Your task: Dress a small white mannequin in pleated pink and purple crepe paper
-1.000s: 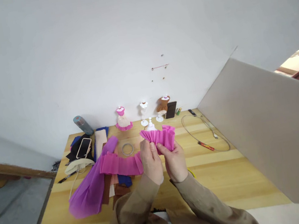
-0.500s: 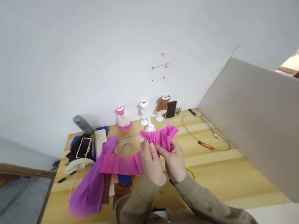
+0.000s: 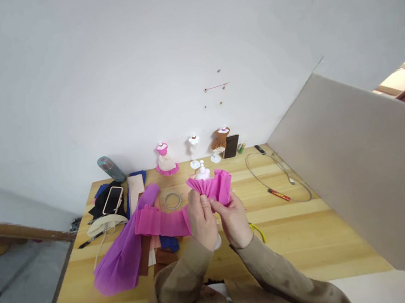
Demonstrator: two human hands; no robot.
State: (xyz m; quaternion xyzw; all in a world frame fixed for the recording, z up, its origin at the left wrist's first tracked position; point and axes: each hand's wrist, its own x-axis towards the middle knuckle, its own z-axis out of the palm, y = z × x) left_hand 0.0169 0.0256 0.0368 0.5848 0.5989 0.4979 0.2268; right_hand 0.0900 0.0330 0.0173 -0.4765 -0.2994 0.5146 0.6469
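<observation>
A pink strip of crepe paper is bunched into pleats around the front of a small white dress form. My left hand pinches the gathered pleats between thumb and fingers. Close beside it, my right hand grips the same strip, thumb pressed on the folds. The strip's long tail runs left across the table, over a sheet of purple crepe paper. Most of the form's body is hidden behind the paper and my hands; part of its round white base shows below.
Along the wall stand a pink-and-cream dressed form, a white form and a brown-dressed form. A phone, a flask and a tape roll lie left. A cable and yellow-handled tool are right.
The right end of the pink strip has drawn inward and folded closer to the form. Both hands have shifted slightly left, still pinching the paper.
</observation>
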